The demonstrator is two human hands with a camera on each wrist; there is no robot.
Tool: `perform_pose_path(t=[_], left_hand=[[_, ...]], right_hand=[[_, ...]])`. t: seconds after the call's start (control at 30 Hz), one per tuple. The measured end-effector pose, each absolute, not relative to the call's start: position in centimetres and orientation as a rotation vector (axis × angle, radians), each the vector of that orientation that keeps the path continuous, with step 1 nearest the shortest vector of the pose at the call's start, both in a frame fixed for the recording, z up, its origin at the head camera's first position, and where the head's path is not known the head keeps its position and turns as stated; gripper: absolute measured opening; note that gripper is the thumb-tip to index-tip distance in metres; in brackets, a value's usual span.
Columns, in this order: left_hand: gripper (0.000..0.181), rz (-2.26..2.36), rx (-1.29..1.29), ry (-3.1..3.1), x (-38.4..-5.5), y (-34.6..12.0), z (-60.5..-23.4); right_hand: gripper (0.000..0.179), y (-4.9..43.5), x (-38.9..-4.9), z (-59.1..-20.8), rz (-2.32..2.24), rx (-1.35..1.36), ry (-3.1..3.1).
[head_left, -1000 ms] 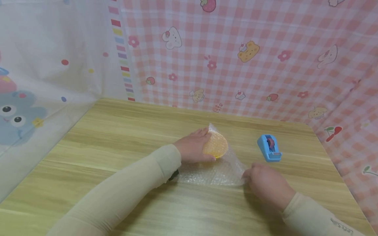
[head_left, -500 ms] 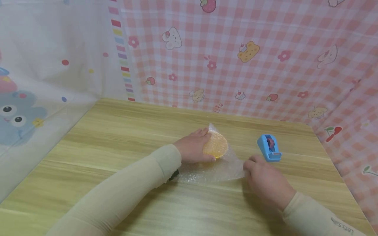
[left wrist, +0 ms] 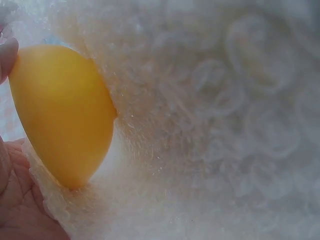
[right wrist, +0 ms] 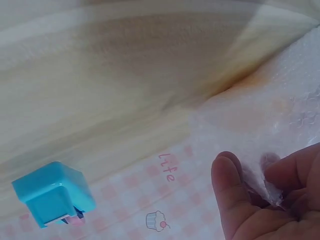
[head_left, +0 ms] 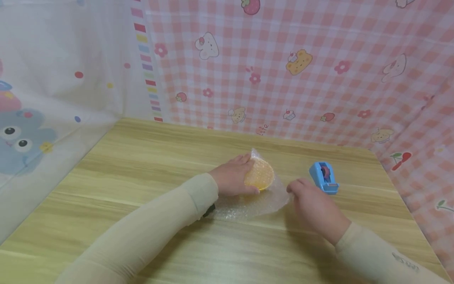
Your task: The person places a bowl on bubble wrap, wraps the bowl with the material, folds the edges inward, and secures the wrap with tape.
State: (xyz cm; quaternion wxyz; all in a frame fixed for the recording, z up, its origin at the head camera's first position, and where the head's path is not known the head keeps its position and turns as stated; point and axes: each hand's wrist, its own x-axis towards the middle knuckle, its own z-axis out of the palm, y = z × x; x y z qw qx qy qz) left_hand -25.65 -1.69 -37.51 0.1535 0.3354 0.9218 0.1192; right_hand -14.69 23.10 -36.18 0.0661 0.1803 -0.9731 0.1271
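Observation:
A smooth yellow bowl-like thing point(left wrist: 62, 115), round from above, lies under and among bubble wrap point(head_left: 241, 207) on the table. My left hand point(head_left: 234, 176) holds it at its left side, the thumb along the near edge and the fingers at the far edge. In the left wrist view, bubble wrap point(left wrist: 210, 140) fills most of the picture and hides part of the bowl. At the right end of the sheet, my right hand point(head_left: 315, 207) pinches a corner of the wrap between thumb and fingers. The right wrist view shows the gathered film point(right wrist: 267, 187) in those fingers.
A light blue tape dispenser point(head_left: 324, 178) with a pinkish roll stands on the wood-grain table point(head_left: 149, 157), just beyond the right hand. A pink checked cloth point(head_left: 269, 79) hangs behind the table, and a white printed one point(head_left: 95, 51) to the left.
My right hand has moved a little left and away from me, bringing the corner of the bubble wrap toward the bowl. The left hand has stayed in place.

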Motion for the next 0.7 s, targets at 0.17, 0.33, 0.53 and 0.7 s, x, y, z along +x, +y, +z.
perform_pose_path(t=[0.17,0.33,0.53,0.7], left_hand=[[0.104,0.343,0.958,2.645,-25.6,-1.6,-37.5],[0.105,0.351,0.948,2.646,-25.6,-1.6,-37.4],[0.105,0.362,0.952,2.647,-25.6,-1.6,-37.4],[0.105,0.336,0.960,2.657,-25.6,-1.6,-37.5]], right_hand=[[0.022,22.8,-15.3,-36.0,0.416,0.581,-2.910],[0.022,22.2,-16.0,-35.7,0.447,0.602,-2.905],[0.021,21.1,-17.3,-35.3,0.443,0.575,-2.960],[0.022,20.1,-18.2,-35.0,0.392,0.571,-2.994]])
